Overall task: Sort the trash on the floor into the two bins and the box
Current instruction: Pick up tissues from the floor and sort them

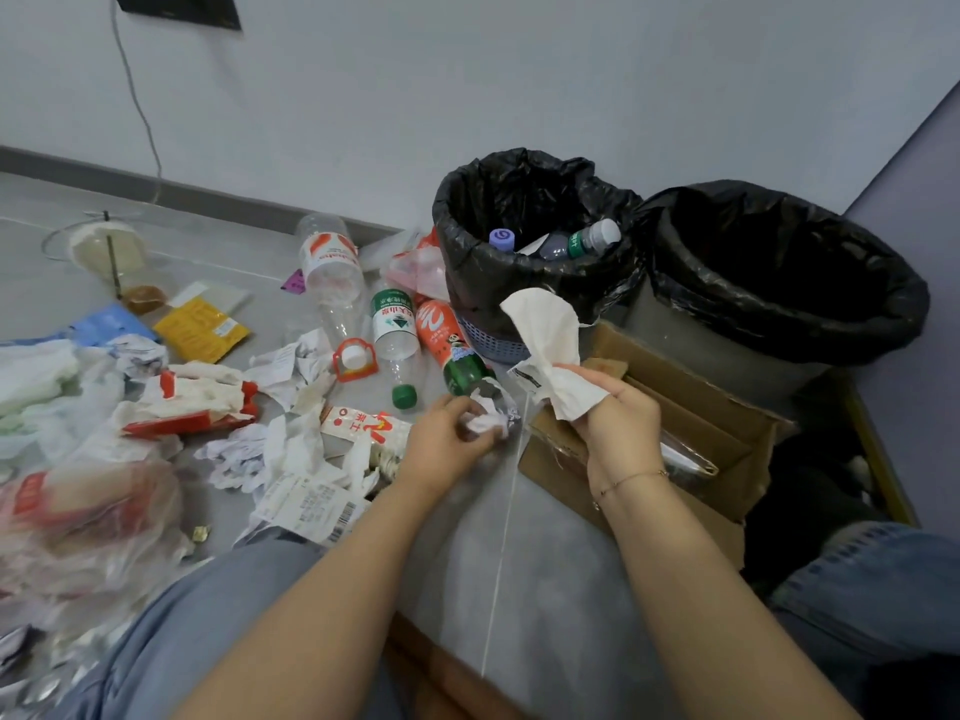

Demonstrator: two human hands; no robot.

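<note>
our left hand (451, 438) pinches a crumpled paper wad (487, 422) low over the floor; our right hand (618, 407) grasps a white tissue (548, 335) above the cardboard box (691, 407). beside the bottle-filled bin (519, 283) lie labelled bottles, one green-capped bottle (395, 324) with chinese writing too small to read.

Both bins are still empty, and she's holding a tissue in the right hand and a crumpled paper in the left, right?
Not quite. The head view shows the left bin already holds bottles; only the right bin looks empty. The right hand holds the tissue, the left hand the crumpled paper.
</note>
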